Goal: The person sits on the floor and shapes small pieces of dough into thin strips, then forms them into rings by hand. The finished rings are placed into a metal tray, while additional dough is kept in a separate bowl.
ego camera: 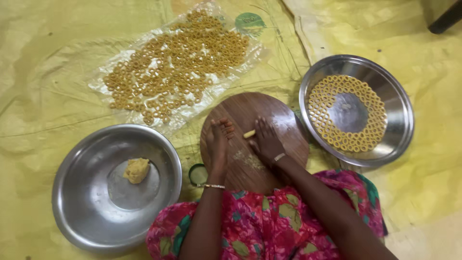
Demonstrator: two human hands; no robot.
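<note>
- On round wooden board (269, 113): right hand (266, 141) flat, fingers (260, 126) stretched out, pressing small dough roll (249, 134), no grip.
- Left hand (219, 139) open, flat on board beside roll, holds nothing.
- Steel bowl (86, 212) left with dough lump (137, 170).
- Steel plate (399, 139) right, dough rings (332, 132) circled.
- More rings on plastic sheet (103, 84), yellow floor cover (43, 58).

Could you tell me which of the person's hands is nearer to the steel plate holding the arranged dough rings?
The right. The right hand lies on the round wooden board, just beside the steel plate. The left hand rests farther away, on the board's other side.
</note>
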